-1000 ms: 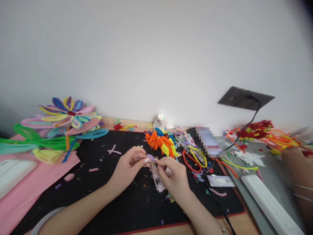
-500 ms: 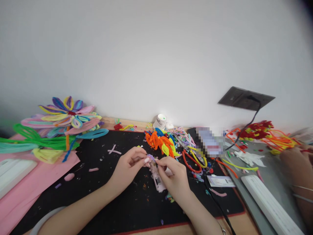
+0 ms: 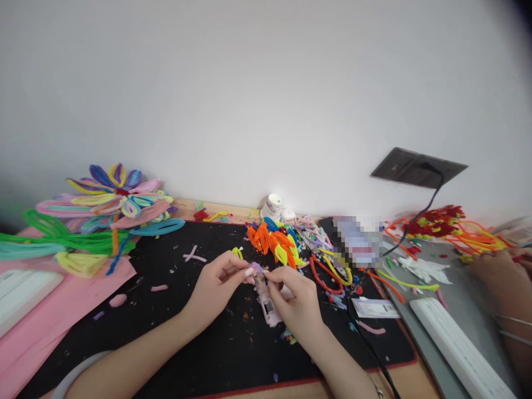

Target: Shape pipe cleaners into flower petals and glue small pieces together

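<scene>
My left hand (image 3: pixel 222 282) is pinched closed, thumb against fingertips, at the top end of a pale pink, partly see-through device (image 3: pixel 268 307). My right hand (image 3: pixel 296 296) is pinched too, its fingertips beside the same end. A small purple fuzzy bit (image 3: pixel 256 267) shows between the two hands. What each pinch holds is too small and covered to make out. Just beyond the fingers lies a bundle of looped orange pipe cleaners (image 3: pixel 270 241) with blue and yellow ones. A small yellow loop (image 3: pixel 238 252) sits behind my left hand.
A black mat (image 3: pixel 199 354) carries scattered scraps. Pipe-cleaner flowers (image 3: pixel 120 194) lie left on pink paper (image 3: pixel 45 338). A white cup (image 3: pixel 273 204) stands by the wall. A black cable (image 3: pixel 374 354) runs along the right, near a white bar (image 3: pixel 461 346) and another person's hand (image 3: pixel 499 277).
My hands have barely moved; the left has shifted very slightly, showing more of the yellow loop behind it. The other person's hand at right has moved a little left.
</scene>
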Tool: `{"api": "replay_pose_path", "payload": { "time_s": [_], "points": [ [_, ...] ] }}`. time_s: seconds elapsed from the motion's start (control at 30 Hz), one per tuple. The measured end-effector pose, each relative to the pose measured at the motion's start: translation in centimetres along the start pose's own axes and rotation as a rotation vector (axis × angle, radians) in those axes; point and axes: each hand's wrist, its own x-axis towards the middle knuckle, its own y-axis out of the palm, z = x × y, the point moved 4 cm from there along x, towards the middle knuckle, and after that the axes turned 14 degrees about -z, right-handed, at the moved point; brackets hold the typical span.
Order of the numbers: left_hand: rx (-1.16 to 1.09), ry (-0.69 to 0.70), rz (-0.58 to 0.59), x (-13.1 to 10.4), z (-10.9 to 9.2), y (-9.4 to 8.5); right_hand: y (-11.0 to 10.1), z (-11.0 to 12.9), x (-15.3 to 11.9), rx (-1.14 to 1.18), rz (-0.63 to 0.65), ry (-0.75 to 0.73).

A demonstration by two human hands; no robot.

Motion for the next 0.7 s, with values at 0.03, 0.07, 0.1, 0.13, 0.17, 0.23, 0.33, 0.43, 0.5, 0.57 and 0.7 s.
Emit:
{"api": "replay_pose_path", "payload": {
  "time_s": [0.03, 0.07, 0.1, 0.13, 0.17, 0.23, 0.33, 0.43, 0.5, 0.57, 0.7],
  "points": [
    [0.005, 0.003, -0.001, 0.00, -0.03, -0.01, -0.02, 0.02, 0.02, 0.002, 0.001, -0.005],
    [0.008, 0.005, -0.002, -0.01, -0.05, -0.01, -0.04, 0.03, 0.04, 0.001, 0.001, -0.005],
    [0.008, 0.006, -0.001, -0.01, -0.08, 0.00, -0.05, 0.04, 0.06, 0.000, 0.003, -0.005],
    [0.008, 0.006, -0.001, -0.01, -0.10, 0.01, -0.06, 0.04, 0.07, -0.003, 0.003, -0.002],
    [0.004, 0.005, -0.002, -0.01, -0.11, 0.02, -0.06, 0.07, 0.08, -0.005, 0.004, -0.002],
    [-0.004, 0.007, -0.007, 0.00, -0.11, 0.03, -0.04, 0.12, 0.05, -0.009, 0.010, -0.003],
    [-0.001, 0.020, -0.013, 0.01, -0.04, 0.01, 0.00, 0.18, -0.05, -0.010, 0.012, 0.006],
    [0.019, 0.035, -0.013, 0.01, 0.05, -0.03, 0.01, 0.17, -0.16, -0.011, 0.015, 0.023],
    [0.021, 0.038, -0.012, 0.02, 0.10, -0.04, 0.02, 0.17, -0.17, -0.009, 0.017, 0.025],
    [0.013, 0.039, -0.013, 0.03, 0.13, -0.04, 0.03, 0.16, -0.15, -0.011, 0.019, 0.028],
    [0.003, 0.054, -0.018, 0.04, 0.20, -0.06, 0.05, 0.15, -0.10, -0.009, 0.015, 0.038]
  ]
}}
